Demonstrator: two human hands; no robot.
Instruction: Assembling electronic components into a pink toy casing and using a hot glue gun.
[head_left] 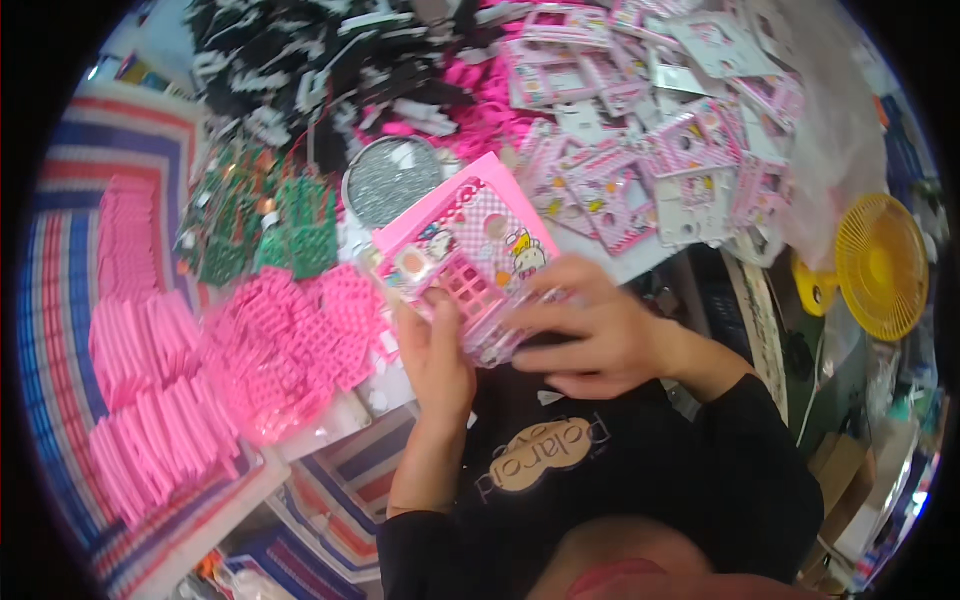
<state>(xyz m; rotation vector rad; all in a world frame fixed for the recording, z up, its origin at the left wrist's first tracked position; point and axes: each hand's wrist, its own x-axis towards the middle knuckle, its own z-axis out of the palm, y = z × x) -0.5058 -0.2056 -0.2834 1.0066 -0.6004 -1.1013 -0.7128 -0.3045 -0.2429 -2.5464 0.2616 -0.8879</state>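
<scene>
Packaged card (478,262) in both hands — grid pieces (290,345) left, card pile (650,130) behind right.

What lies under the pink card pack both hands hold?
Under the card pack, the left hand and right hand grip its lower edge. A plain pink sheet shows behind its top edge. The table directly beneath is covered.

My left hand (437,350) rises from the lower edge on a bare forearm, fingers curled upward and thumb pressed forward in a pinch. My right hand (590,335) comes in from the right in a black sleeve, fingers spread leftward, closed in a grip, touching my left hand.
</scene>
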